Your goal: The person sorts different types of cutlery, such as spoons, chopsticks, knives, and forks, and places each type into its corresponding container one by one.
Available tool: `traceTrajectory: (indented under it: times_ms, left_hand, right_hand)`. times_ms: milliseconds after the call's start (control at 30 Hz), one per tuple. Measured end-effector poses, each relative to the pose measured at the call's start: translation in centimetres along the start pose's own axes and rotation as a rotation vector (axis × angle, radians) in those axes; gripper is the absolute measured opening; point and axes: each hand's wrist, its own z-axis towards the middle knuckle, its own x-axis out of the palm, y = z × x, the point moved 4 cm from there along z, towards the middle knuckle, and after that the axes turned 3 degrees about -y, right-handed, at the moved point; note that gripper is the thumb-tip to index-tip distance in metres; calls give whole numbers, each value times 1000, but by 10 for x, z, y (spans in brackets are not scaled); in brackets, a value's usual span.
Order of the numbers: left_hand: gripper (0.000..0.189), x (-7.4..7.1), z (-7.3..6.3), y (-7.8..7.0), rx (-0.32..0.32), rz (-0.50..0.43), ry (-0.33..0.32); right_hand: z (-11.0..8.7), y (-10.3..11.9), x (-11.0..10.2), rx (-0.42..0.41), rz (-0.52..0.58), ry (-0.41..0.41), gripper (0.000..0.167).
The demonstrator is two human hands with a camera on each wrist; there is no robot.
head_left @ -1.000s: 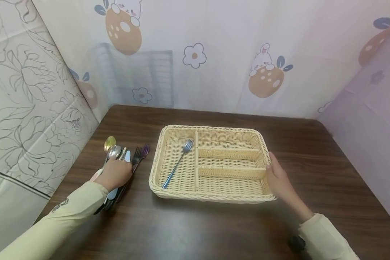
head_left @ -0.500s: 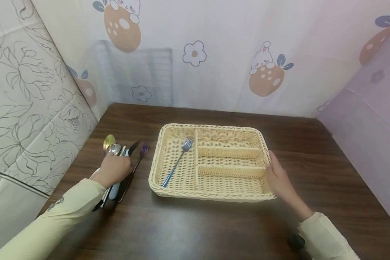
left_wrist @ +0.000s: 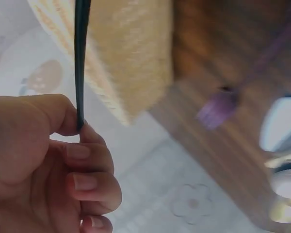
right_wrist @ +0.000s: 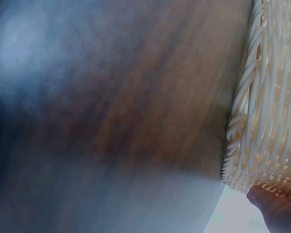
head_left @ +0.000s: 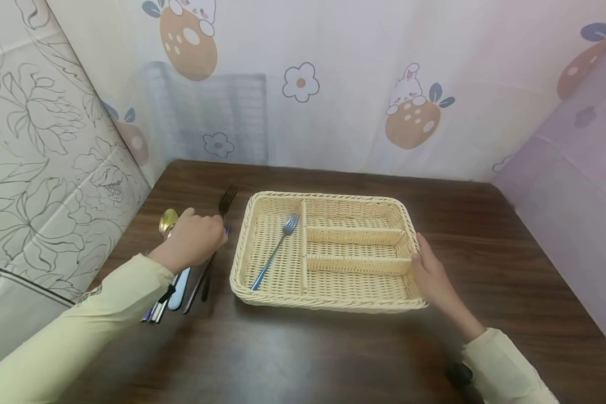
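The left hand [head_left: 194, 238], pinching the black fork [head_left: 226, 202], is now drawing it off the other cutlery [head_left: 180, 290], thus singling it out near the wicker basket [head_left: 353, 283]; the right hand [head_left: 431, 276] is gripping the basket's right end.

No text, label, brand, number or sign is presenting legibly in any view. A small dark marking [head_left: 92, 292] is showing on the left sleeve [head_left: 126, 286], near the cuff; it is appearing too small and too creased to be read, and its type is not resolving.
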Motion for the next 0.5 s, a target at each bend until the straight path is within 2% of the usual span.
traceTrajectory:
  times_ms: [133,233,300,367,500]
  left_hand:
    - [34,-12,18,-13,23,-33,14]
    - [33,-14,30,-23,36,-96,1]
    - [34,-13,38,-31,72,-93,14]
    - [36,-12,45,-36,101,-79,50]
    - [34,-9,59,-44,115,-61,135]
  right_hand:
    - [-1,-1,0,3,4,-4,56]
    - [-1,-2,0,7,6,-4,56]
    - [-2,-3,0,7,4,-7,55]
    - [-2,-3,0,8,8,-6,55]
    - [-2,-1,0,6,13,-11,55]
